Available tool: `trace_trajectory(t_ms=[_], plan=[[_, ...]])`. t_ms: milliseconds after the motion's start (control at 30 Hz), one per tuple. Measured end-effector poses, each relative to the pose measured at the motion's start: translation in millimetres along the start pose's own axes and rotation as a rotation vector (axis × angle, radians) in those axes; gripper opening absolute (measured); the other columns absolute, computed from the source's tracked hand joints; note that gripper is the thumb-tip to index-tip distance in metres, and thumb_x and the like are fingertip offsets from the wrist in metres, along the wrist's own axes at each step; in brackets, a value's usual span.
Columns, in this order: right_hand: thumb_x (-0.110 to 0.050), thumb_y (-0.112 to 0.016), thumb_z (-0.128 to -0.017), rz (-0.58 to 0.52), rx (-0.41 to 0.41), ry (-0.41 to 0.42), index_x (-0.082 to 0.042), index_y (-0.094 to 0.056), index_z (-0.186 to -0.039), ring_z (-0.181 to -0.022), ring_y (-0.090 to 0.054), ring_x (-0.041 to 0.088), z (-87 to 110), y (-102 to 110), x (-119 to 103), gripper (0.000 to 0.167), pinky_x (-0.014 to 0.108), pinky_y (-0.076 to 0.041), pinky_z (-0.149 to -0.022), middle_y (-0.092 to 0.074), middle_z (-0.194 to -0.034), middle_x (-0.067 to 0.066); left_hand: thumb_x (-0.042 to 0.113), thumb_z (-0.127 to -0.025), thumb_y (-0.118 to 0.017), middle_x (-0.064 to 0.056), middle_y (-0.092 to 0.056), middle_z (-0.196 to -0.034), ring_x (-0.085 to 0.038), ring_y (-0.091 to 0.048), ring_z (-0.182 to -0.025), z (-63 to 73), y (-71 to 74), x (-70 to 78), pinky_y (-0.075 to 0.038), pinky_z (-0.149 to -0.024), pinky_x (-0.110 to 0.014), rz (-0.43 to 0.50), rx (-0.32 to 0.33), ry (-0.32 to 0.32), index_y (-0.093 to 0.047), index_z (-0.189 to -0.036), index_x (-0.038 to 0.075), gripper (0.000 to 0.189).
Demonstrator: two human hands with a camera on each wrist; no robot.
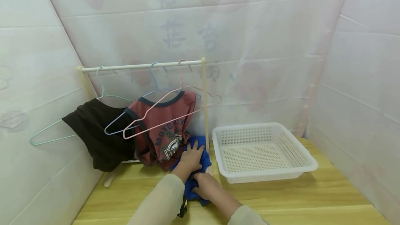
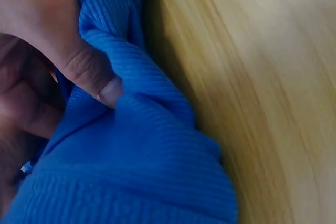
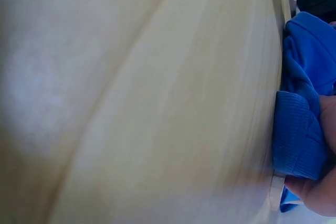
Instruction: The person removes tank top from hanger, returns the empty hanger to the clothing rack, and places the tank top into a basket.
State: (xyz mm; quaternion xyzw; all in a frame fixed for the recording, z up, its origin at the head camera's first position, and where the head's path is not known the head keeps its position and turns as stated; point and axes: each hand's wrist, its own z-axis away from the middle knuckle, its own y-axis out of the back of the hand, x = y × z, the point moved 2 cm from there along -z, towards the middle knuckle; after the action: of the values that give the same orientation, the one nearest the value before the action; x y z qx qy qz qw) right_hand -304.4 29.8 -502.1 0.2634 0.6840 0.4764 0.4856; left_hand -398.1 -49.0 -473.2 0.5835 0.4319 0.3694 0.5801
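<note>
A bunched blue garment (image 1: 205, 159) with ribbed edging (image 3: 294, 135) lies on the wooden table by the rack's right post. My left hand (image 1: 190, 158) rests on its upper part with the fingers spread. Lower down, my right hand (image 1: 207, 186) grips the cloth between thumb and curled fingers. In the left wrist view a thumb (image 2: 89, 72) presses into the ribbed blue cloth. Just behind my left hand hangs a red sleeveless top (image 1: 165, 117) with dark trim and lettering. A small black and yellow piece (image 1: 182, 208) shows below the blue garment.
A clothes rack (image 1: 140, 66) stands at the left. A bare pink hanger (image 1: 168, 122) hangs before the red top, which is on a blue hanger (image 1: 114, 124). A dark garment (image 1: 106, 131) hangs on a green hanger (image 1: 47, 138). A white plastic basket (image 1: 262, 178) stands right.
</note>
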Motion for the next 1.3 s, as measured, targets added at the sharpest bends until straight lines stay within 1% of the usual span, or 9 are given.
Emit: trace_trajectory(t_ms=[167, 367, 600, 700, 800, 900, 967, 1100, 1300], plan=[[-0.024, -0.08, -0.082, -0.019, -0.007, 0.0, -0.013, -0.07, -0.109, -0.095, -0.066, 0.018, 1.7, -1, -4, 0.031, 0.034, -0.054, -0.079, -0.071, -0.105, 0.001, 0.037, -0.085, -0.077, -0.012, -0.05, -0.14, -0.037, -0.051, -0.123, 3.3, -6.8, -1.0, -0.055, -0.083, -0.046, -0.081, 0.04, -0.02, -0.053, -0.141, 0.025, 0.062], [-0.026, -0.079, -0.083, -0.02, -0.032, 0.006, -0.014, -0.07, -0.113, -0.098, -0.066, 0.018, 0.2, -1, -8, 0.034, 0.034, -0.054, -0.081, -0.07, -0.108, 0.001, 0.025, -0.089, -0.073, -0.009, -0.059, -0.125, -0.031, -0.057, -0.111, 11.7, -6.3, -4.0, -0.057, -0.077, -0.043, -0.048, 0.126, -0.027, -0.064, -0.126, 0.02, 0.039], [-0.03, -0.078, -0.084, 0.016, -0.028, 0.011, -0.015, -0.069, -0.112, -0.105, -0.064, 0.023, -1.5, -2, -6, 0.032, 0.037, -0.053, -0.085, -0.068, -0.115, 0.004, 0.027, -0.086, -0.076, -0.007, -0.061, -0.12, -0.028, -0.06, -0.106, 21.4, -0.9, -5.5, -0.057, -0.074, -0.043, -0.032, 0.259, -0.006, -0.065, -0.122, 0.017, 0.038], [-0.033, -0.076, -0.086, 0.083, -0.002, 0.019, -0.016, -0.068, -0.118, -0.12, -0.058, 0.027, -2.2, -3, -3, 0.038, 0.044, -0.05, -0.095, -0.064, -0.127, 0.007, 0.026, -0.084, -0.079, -0.008, -0.061, -0.119, -0.027, -0.061, -0.104, 24.7, 3.2, -5.1, -0.057, -0.069, -0.042, -0.002, 0.345, 0.017, -0.065, -0.121, 0.016, 0.04], [-0.037, -0.075, -0.086, 0.21, 0.049, 0.051, -0.017, -0.065, -0.127, -0.134, -0.048, 0.028, -0.6, -2, -3, 0.046, 0.052, -0.043, -0.104, -0.059, -0.137, 0.006, 0.024, -0.08, -0.082, -0.007, -0.063, -0.113, -0.025, -0.063, -0.097, 28.7, 8.2, -6.4, -0.057, -0.061, -0.041, 0.022, 0.489, 0.02, -0.067, -0.115, 0.016, 0.039], [-0.04, -0.076, -0.085, 0.369, 0.121, 0.083, -0.018, -0.062, -0.13, -0.137, -0.044, 0.028, 3.2, 2, -5, 0.052, 0.055, -0.039, -0.107, -0.058, -0.138, 0.004, 0.023, -0.076, -0.085, -0.006, -0.065, -0.105, -0.024, -0.064, -0.091, 34.6, 15.9, -8.7, -0.055, -0.055, -0.042, 0.053, 0.628, 0.019, -0.069, -0.107, 0.016, 0.036], [-0.04, -0.078, -0.083, 0.461, 0.182, 0.105, -0.019, -0.061, -0.13, -0.137, -0.044, 0.028, 6.0, 5, -7, 0.055, 0.054, -0.039, -0.108, -0.058, -0.137, 0.003, 0.023, -0.074, -0.085, -0.006, -0.066, -0.102, -0.025, -0.065, -0.089, 38.3, 21.4, -10.2, -0.055, -0.055, -0.044, 0.077, 0.676, 0.028, -0.069, -0.105, 0.017, 0.035], [-0.039, -0.079, -0.081, 0.538, 0.224, 0.102, -0.02, -0.055, -0.137, -0.14, -0.039, 0.03, 11.2, 14, -12, 0.064, 0.056, -0.037, -0.108, -0.051, -0.144, 0.001, 0.028, -0.075, -0.084, -0.007, -0.067, -0.102, -0.025, -0.066, -0.087, 46.8, 36.9, -12.6, -0.056, -0.058, -0.045, 0.112, 0.672, 0.058, -0.07, -0.107, 0.017, 0.037], [-0.032, -0.074, -0.082, 0.398, 0.225, 0.058, -0.018, -0.043, -0.148, -0.146, -0.029, 0.033, 15.3, 25, -21, 0.074, 0.062, -0.033, -0.109, -0.043, -0.152, 0.002, 0.036, -0.081, -0.076, -0.008, -0.071, -0.099, -0.027, -0.07, -0.082, 58.3, 66.1, -16.3, -0.057, -0.065, -0.045, 0.154, 0.578, 0.124, -0.071, -0.113, 0.014, 0.038]])
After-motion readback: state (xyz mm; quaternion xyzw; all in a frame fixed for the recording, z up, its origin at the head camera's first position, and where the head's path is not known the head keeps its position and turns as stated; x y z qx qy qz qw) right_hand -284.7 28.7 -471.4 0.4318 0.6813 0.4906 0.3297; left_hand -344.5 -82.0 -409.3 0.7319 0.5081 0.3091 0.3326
